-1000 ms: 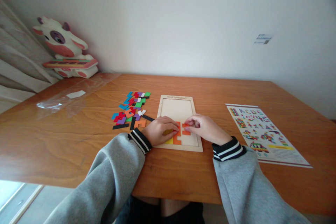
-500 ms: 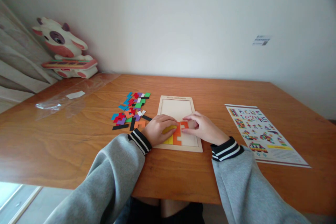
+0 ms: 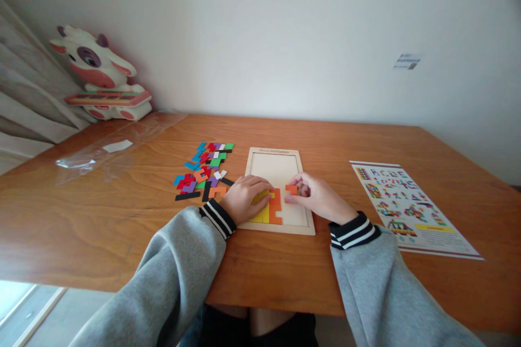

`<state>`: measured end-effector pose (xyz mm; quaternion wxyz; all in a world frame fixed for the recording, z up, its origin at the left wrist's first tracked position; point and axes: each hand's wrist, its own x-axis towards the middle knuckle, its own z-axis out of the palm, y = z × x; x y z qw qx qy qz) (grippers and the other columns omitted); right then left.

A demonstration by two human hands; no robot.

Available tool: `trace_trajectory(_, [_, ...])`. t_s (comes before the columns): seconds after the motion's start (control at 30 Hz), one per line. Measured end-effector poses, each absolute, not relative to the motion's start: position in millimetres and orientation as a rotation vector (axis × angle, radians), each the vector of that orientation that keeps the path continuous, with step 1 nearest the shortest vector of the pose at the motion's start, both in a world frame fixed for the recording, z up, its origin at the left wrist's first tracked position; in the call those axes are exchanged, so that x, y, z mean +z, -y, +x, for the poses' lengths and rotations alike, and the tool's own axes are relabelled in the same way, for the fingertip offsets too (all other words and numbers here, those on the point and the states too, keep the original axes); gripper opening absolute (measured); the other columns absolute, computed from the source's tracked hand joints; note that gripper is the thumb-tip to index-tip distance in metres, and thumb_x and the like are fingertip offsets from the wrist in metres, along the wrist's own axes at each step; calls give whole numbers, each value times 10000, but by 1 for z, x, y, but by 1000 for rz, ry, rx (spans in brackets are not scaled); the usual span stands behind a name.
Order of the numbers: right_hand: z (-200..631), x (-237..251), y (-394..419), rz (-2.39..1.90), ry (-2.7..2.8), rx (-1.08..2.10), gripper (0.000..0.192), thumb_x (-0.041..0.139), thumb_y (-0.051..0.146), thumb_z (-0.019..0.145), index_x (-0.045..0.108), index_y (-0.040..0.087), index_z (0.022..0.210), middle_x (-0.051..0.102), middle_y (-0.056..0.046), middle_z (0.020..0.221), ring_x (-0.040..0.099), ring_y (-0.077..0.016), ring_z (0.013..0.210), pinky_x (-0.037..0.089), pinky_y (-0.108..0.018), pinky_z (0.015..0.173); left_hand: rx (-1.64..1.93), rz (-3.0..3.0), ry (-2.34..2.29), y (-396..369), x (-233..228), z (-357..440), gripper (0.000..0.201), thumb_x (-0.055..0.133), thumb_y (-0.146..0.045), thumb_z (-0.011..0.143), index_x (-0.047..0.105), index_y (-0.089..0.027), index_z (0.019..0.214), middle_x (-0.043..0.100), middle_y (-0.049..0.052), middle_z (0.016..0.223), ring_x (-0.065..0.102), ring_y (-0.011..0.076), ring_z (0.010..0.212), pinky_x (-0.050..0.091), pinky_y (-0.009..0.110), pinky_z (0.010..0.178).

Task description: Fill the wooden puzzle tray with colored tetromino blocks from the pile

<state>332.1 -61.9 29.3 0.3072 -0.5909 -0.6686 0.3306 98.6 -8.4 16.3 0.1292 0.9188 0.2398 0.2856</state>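
A shallow wooden puzzle tray [image 3: 280, 151] lies on the table in front of me. Yellow puzzle pieces [image 3: 261, 216] fill part of its lower left corner, partly covered by my left hand [image 3: 247, 198]. That hand rests on them with its fingers stretched out. Beside the yellow, an orange puzzle piece [image 3: 275, 211] lies in the tray. My right hand [image 3: 311, 195] pinches another orange puzzle piece [image 3: 291, 190] between thumb and fingers, over the tray's right half and apart from the laid pieces.
Left of the tray spreads a loose pile of coloured puzzle pieces [image 3: 215, 162]. A printed pattern sheet [image 3: 411, 206] lies on the right. Clear plastic wrapping [image 3: 93, 162] and a cow-shaped toy keyboard [image 3: 108, 78] are at the back left of the wooden table [image 3: 277, 276].
My right hand has drawn its orange piece rightward, away from the orange piece in the tray, opening a gap between them. My left hand has stayed nearly in place.
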Motion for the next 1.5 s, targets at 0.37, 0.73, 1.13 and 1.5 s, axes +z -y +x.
trace_trajectory(0.37, [305,32,62,-1285,1381,1083,422,778,529,685,594,192,860,704,-40,803,641,-160,700,519,-295,660,1057,2603,-559,13,22,100,226,585,-332,933,639,-178,1090,721,57,906,673,162,851,546,289,800])
trace_trajectory(0.73, [299,32,65,-1214,1429,991,353,716,525,769,633,198,873,701,-57,868,652,-179,815,536,-316,767,1287,2474,-655,15,25,100,151,591,-264,932,657,-173,1032,703,41,841,640,126,737,546,250,705])
trace_trajectory(1.13, [299,34,66,-1174,1341,1041,387,723,520,759,530,223,916,666,-23,842,657,-168,776,545,-328,763,1322,2414,-646,15,26,101,218,666,-291,882,647,-172,1063,709,42,872,635,123,747,550,246,679])
trace_trajectory(1.5, [301,27,64,-1145,1456,914,286,699,435,819,583,212,955,641,-26,865,615,-154,789,515,-300,741,1255,2112,-694,17,23,106,196,635,-314,898,664,-146,995,745,69,922,695,132,771,576,241,724])
